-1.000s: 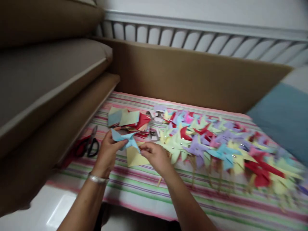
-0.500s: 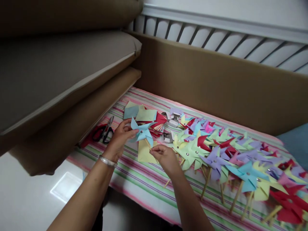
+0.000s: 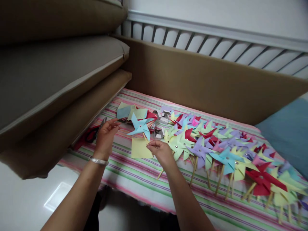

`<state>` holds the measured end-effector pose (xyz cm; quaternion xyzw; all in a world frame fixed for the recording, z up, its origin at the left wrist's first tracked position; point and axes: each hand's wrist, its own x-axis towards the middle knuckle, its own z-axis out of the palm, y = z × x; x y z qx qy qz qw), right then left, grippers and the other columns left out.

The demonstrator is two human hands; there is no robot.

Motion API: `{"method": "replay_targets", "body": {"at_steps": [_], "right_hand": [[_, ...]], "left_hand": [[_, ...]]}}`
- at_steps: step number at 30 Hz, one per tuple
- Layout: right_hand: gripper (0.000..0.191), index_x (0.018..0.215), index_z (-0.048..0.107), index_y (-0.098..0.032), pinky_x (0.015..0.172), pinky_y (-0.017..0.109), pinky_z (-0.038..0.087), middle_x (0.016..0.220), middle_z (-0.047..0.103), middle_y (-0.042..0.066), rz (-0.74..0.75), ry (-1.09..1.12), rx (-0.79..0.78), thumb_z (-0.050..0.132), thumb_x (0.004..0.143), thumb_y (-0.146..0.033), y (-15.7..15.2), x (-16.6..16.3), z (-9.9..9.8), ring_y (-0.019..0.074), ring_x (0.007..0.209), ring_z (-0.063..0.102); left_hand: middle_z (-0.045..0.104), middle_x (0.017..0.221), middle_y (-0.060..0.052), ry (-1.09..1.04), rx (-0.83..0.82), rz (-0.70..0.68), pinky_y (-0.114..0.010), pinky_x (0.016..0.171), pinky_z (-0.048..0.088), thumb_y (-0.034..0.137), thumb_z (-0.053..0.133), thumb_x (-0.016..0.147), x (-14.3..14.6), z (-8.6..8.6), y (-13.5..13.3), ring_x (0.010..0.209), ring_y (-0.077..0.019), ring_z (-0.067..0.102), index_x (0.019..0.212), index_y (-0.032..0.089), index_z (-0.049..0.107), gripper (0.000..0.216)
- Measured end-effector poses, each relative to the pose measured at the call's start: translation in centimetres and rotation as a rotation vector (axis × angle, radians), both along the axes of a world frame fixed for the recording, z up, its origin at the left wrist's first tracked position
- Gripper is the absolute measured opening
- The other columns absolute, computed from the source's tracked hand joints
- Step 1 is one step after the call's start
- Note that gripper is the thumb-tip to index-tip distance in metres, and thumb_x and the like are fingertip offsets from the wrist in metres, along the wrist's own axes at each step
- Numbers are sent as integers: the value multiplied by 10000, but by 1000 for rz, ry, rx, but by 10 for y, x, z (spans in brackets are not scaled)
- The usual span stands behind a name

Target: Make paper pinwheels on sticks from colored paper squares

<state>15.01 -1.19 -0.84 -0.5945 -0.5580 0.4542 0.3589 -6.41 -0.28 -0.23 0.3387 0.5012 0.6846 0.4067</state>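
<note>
A light blue paper pinwheel (image 3: 140,126) with a silver pin at its centre is held up by its thin wooden stick. My right hand (image 3: 160,152) pinches that stick just below the blades. To the left of the pinwheel, my left hand (image 3: 106,136) is empty, its fingers apart and not touching the blades. A yellow paper square (image 3: 141,149) lies on the striped cloth (image 3: 134,179) below the pinwheel. Behind it sit stacked coloured paper squares (image 3: 138,114). Scissors (image 3: 92,134) lie beside my left hand, partly hidden by it.
Many finished pinwheels (image 3: 199,149) in several colours lie in rows to the right. Small opened boxes (image 3: 165,116) stand behind the work. Brown cushions (image 3: 72,83) lean over the left side, a brown back panel (image 3: 192,77) runs behind, and a blue cushion (image 3: 286,128) is at right.
My left hand has let go of the blue pinwheel's blade and moved left, its fingers opening. My right hand still holds the stick. The view has shifted a little to the right.
</note>
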Motion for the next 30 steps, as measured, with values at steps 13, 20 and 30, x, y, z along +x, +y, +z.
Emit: {"method": "replay_targets", "body": {"at_steps": [13, 20, 30], "right_hand": [[200, 628, 660, -150, 444, 225, 319, 481, 539, -17, 110, 90, -136, 673, 573, -342, -118, 36, 46, 93, 442, 419], [215, 643, 673, -145, 454, 222, 311, 494, 534, -19, 137, 65, -55, 680, 586, -352, -159, 50, 71, 90, 457, 414], [213, 635, 659, -151, 419, 216, 291, 450, 473, -42, 91, 35, -33, 671, 585, -358, -191, 62, 78, 77, 414, 373]], "left_hand": [[433, 1360, -78, 1027, 331, -168, -463, 1040, 333, 186, 558, 794, -22, 26, -99, 1259, -246, 400, 1172, 285, 570, 391], [461, 1343, -60, 1143, 466, -192, -464, 1016, 353, 174, 532, 817, -4, 60, -126, 1224, -228, 427, 1140, 306, 590, 354], [586, 1202, -71, 1127, 554, -167, -449, 984, 373, 201, 547, 815, 23, 75, -139, 1134, -215, 500, 886, 259, 692, 172]]}}
